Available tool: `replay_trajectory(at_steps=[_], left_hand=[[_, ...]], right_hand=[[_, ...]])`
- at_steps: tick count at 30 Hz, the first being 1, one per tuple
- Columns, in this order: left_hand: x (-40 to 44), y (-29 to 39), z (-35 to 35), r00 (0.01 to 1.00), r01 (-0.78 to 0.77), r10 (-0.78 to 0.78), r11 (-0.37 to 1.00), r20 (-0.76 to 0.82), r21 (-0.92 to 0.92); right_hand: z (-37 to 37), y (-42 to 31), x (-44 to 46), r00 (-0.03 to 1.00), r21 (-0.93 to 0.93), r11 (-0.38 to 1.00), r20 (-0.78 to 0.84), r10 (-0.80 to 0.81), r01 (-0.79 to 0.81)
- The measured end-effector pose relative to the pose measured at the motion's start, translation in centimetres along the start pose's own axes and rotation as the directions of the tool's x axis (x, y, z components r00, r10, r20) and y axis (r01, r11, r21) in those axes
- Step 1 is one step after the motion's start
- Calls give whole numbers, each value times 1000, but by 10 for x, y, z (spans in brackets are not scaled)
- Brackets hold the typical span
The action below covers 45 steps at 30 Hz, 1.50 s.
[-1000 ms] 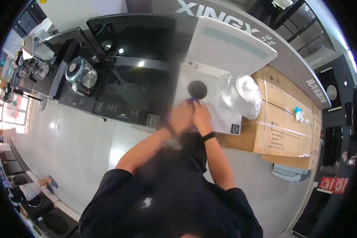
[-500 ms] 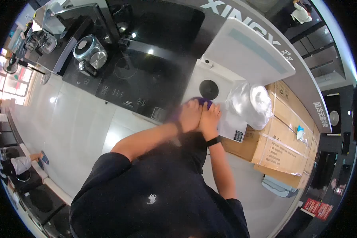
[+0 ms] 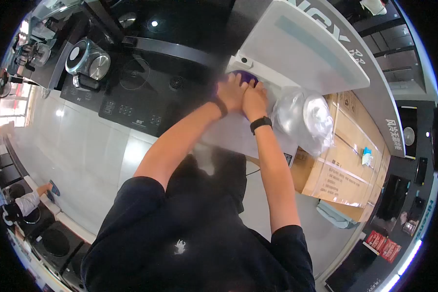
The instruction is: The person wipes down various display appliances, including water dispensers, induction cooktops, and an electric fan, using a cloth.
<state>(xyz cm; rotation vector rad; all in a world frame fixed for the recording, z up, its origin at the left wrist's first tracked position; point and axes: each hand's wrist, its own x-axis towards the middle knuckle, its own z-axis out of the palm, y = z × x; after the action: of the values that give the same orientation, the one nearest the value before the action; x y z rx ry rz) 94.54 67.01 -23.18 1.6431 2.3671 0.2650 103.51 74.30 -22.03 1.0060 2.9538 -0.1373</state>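
A purple cloth lies bunched under my two hands on the white base panel of an appliance. My left hand grips it from the left, fingers curved over its far edge. Close beside it, touching, my right hand presses on the same cloth; a black band circles that wrist. Most of the cloth is hidden below the palms. Behind the hands rises a tilted white panel. The round black spot on the base is covered now.
A black cooktop is to the left, with a glass kettle on it. A plastic-wrapped round item sits right of my hands, beside cardboard boxes. Another person is at far left.
Both hands have slid forward with the purple cloth, from the near part of the white base over the black spot toward the upright panel. My arms are stretched further out.
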Motion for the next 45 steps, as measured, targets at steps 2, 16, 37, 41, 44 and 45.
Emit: replay_trajectory(at_steps=[2,16,37,41,44,45], left_hand=[[4,0,-6,999,4,-3,1000,46,-13],[-53,25,55,971,82,-35,978,-238,190],[-156,26,39,985,-137,146,986,96,-96],[-138,12,27,990,-81,105,969,94,-232],[-148,15,30,995,46,-64,971,-71,-236],[-151,17,32,980,96,-131,971,-152,-221]], right_hand=[[13,6,11,998,52,998,-41,40,-38],[53,7,-53,956,55,996,-283,83,-70],[35,9,-158,990,79,989,-76,-118,124],[46,9,-126,983,-63,992,-141,-118,110],[47,13,-98,992,-28,995,-80,-102,100],[26,11,-89,996,37,996,32,-85,84]])
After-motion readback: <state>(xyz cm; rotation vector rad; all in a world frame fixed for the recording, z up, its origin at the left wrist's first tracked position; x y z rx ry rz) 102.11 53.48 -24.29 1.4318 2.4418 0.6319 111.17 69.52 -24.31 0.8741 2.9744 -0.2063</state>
